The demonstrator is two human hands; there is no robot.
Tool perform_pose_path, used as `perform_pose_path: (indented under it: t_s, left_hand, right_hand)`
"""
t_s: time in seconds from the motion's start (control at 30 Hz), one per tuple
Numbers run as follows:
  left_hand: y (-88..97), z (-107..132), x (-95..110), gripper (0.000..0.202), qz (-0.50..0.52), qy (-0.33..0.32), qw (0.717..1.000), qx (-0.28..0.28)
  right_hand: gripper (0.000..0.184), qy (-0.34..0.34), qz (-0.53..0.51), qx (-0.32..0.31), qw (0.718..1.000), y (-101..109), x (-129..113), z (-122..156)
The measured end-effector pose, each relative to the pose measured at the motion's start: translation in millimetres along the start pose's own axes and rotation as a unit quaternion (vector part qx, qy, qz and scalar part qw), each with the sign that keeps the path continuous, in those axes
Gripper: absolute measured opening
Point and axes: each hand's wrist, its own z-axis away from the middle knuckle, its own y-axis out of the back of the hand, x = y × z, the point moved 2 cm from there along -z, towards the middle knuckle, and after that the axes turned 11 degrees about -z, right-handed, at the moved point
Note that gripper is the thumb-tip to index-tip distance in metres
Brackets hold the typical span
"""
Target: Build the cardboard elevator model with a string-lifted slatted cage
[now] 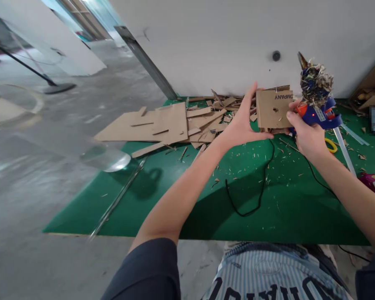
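Observation:
A small brown cardboard box [273, 109] with printed letters and a ragged hole in its face is held up over the far side of the table. My left hand [239, 125] grips it from the left, thumb along the bottom and fingers at the upper left. My right hand [311, 137] is closed around a blue and orange hot glue gun [326, 118], its thumb against the box's right edge. The gun's nozzle points up, and a clump of shreds and glue [317, 85] covers its front. A clear glue stick [344, 151] sticks out behind; the handle is mostly hidden.
Cardboard strips and scraps [206, 121] lie along the green table's [175, 200] back edge, by a white wall [212, 46]. A black cord [250, 212], a yellow ring-shaped handle [331, 145], a magenta tool [371, 183] and a clear rod [118, 198] are also there.

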Motion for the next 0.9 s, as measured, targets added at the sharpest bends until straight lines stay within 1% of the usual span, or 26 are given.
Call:
perform_pose_path:
  t_s: [0.07, 0.1, 0.17, 0.23, 0.3, 0.37, 0.4, 0.5, 0.6, 0.73, 0.83, 0.9]
  left_hand:
    - [1.7, 0.2, -0.7, 0.119, -0.005, 0.017, 1.0, -0.013]
    - [2.1, 0.2, -0.7, 0.12, -0.013, 0.028, 0.999, -0.011]
    - [2.0, 0.4, 0.4, 0.118, -0.026, 0.043, 0.999, 0.007]
    - [1.2, 0.8, 2.8, 0.11, -0.032, 0.042, 0.998, 0.034]
    - [0.5, 1.2, 5.4, 0.096, -0.04, 0.031, 0.997, 0.056]
    - [0.7, 1.1, 7.4, 0.085, -0.057, 0.033, 0.996, 0.063]
    - [1.2, 0.9, 8.1, 0.083, -0.066, 0.041, 0.995, 0.061]
    - [3.8, 0.2, 10.7, 0.088, -0.088, 0.071, 0.992, 0.05]
    - [5.9, 0.5, 13.4, 0.094, -0.113, 0.081, 0.989, 0.039]
    - [4.3, 1.3, 10.5, 0.092, -0.142, 0.061, 0.987, 0.034]
    - [2.0, 1.0, 4.6, 0.091, -0.144, 0.011, 0.988, 0.063]
    - [1.4, 0.9, 1.4, 0.091, -0.141, -0.02, 0.986, 0.089]
  right_hand:
    - [0.03, 0.007, -0.009, 0.025, 1.0, -0.1, -5.1, -1.2]
    - [0.028, 0.009, -0.012, 0.035, 0.999, -0.4, -8.0, -1.8]
    - [0.024, 0.006, -0.006, 0.03, 1.0, -1.8, -13.5, -3.3]
    - [0.022, 0.004, -0.001, 0.037, 0.999, -2.1, -17.9, -4.8]
    - [0.019, -0.006, -0.006, 0.049, 0.999, -1.5, -21.0, -6.0]
    - [0.02, -0.026, -0.017, 0.048, 0.998, -0.5, -23.0, -7.0]
    - [0.02, -0.036, -0.02, 0.04, 0.998, 0.1, -23.7, -7.5]
    - [0.02, -0.047, -0.017, 0.009, 0.999, 3.5, -24.4, -8.9]
    - [0.018, -0.046, -0.02, -0.005, 0.999, 8.1, -22.0, -10.2]
    - [0.015, -0.048, -0.032, -0.016, 0.998, 9.9, -21.3, -11.1]
    - [0.013, -0.042, -0.018, -0.026, 0.999, 8.7, -25.7, -11.3]
    - [0.013, -0.051, -0.004, -0.028, 0.998, 8.5, -28.0, -11.5]
